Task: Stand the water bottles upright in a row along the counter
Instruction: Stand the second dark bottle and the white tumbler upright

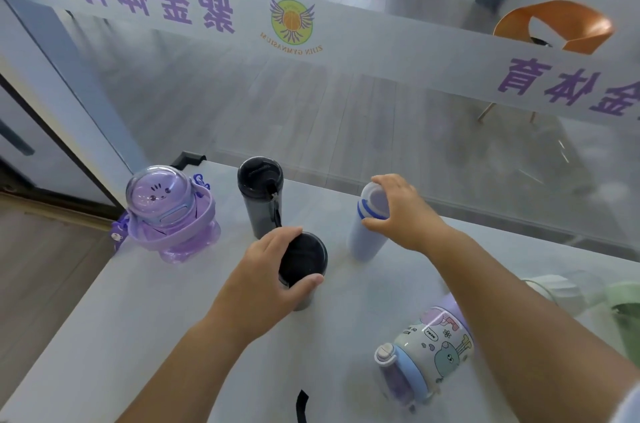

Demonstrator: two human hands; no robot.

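My left hand (270, 270) grips a dark bottle (304, 263) around its black lid; it stands upright mid-counter. My right hand (401, 211) holds the top of a white bottle with a blue band (369, 225), upright and slightly tilted. Behind them a dark grey bottle with a black flip lid (259, 194) stands upright. A purple dome-lidded bottle with a strap (169, 215) stands at the counter's left end. A pastel cartoon-printed bottle with a blue handle (429, 350) lies on its side near the front right, under my right forearm.
The grey counter (138, 318) runs along a glass partition with purple lettering (311, 111). A pale green container (623, 312) sits at the right edge. A black strap end (302, 405) lies at the front. Beyond the left end the counter drops to wooden floor.
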